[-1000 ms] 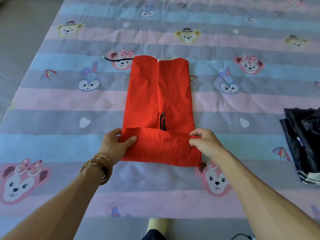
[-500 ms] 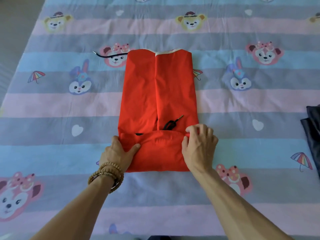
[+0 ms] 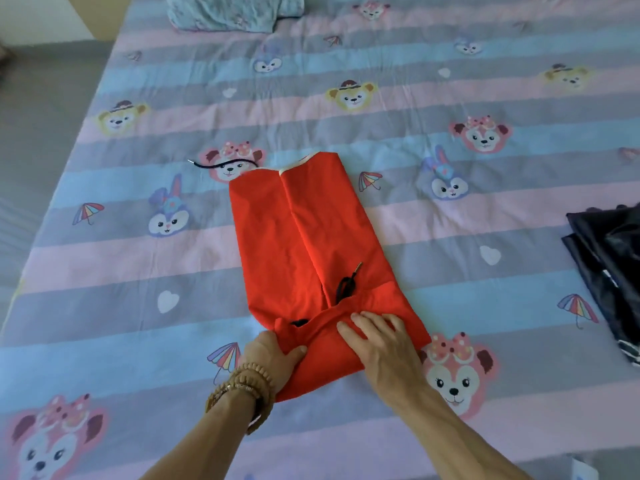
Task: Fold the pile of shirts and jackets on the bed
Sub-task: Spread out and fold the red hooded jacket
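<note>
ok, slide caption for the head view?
Both hands press the red jacket's folded near end flat on the bed.

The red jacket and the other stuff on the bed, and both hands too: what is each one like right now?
Red jacket: flat, sides folded in, near end turned up.
Black drawstring: loose on the jacket; another end trails onto the bed.
Left hand: gripping the fold's left edge.
Right hand: flat, pressing the fold.
Dark garment: bunched at the bed's right side.
Blue bedding: crumpled at the far end.
</note>
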Motion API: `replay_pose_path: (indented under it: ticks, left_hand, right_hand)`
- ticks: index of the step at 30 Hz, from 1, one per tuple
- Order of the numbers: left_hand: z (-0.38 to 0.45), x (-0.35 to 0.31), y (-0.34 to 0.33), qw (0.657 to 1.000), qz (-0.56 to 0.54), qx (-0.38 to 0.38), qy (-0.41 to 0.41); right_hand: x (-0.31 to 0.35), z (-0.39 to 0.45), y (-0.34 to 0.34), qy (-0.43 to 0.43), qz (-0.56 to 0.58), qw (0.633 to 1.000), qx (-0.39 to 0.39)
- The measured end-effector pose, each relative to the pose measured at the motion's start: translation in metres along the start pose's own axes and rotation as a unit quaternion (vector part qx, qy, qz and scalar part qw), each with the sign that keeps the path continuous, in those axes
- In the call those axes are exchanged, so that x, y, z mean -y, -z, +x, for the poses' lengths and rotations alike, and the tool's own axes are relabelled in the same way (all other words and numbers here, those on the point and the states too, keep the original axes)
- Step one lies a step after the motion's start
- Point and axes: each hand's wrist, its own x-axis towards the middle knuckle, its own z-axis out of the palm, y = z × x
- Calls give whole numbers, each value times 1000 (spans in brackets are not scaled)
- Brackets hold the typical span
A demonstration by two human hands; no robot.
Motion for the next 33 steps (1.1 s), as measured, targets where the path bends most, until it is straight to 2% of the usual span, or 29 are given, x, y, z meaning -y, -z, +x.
replay_pose_path:
  ticks: [1, 3, 4, 6, 8, 10, 14, 22, 25, 29, 31, 33]
  left_hand:
    - [-18, -5, -3, 996, 76, 2, -41]
    - [-45, -13, -5, 969, 177, -66, -160]
    - [-52, -19, -2, 954, 188, -95, -212]
    - [-44, -37, 4, 937, 185, -132, -264]
    - [-19, -55, 7, 927, 235, -108, -270]
    - [7, -74, -1, 926, 257, -84, -263]
    - [36, -87, -24, 929, 313, -11, -196]
    - [39, -81, -29, 937, 286, -35, -199]
    - [35, -75, -24, 955, 224, -25, -194]
    - [28, -57, 5, 974, 60, 74, -205]
    - [17, -45, 26, 976, -56, 68, -198]
    - [10, -34, 49, 961, -237, 33, -142]
  right_hand:
    - [-14, -15, 9, 13, -4, 1000, 8]
    - [-47, -47, 25, 23, -8, 999, 37]
    - [-62, -62, 33, 25, -12, 999, 46]
    - [-84, -81, 40, 24, -9, 997, 67]
    - [-87, -84, 38, 8, 23, 995, 101]
    - [-84, -80, 31, -4, 46, 994, 102]
    - [-92, -73, 21, 15, 57, 992, 108]
    - [-94, -50, 42, 25, 24, 985, 167]
    - [-88, -31, 78, 40, 30, 975, 215]
    - [-70, 16, 137, 44, 43, 973, 225]
    - [-57, 55, 163, 63, 28, 964, 257]
    - [-41, 101, 182, 80, 2, 957, 278]
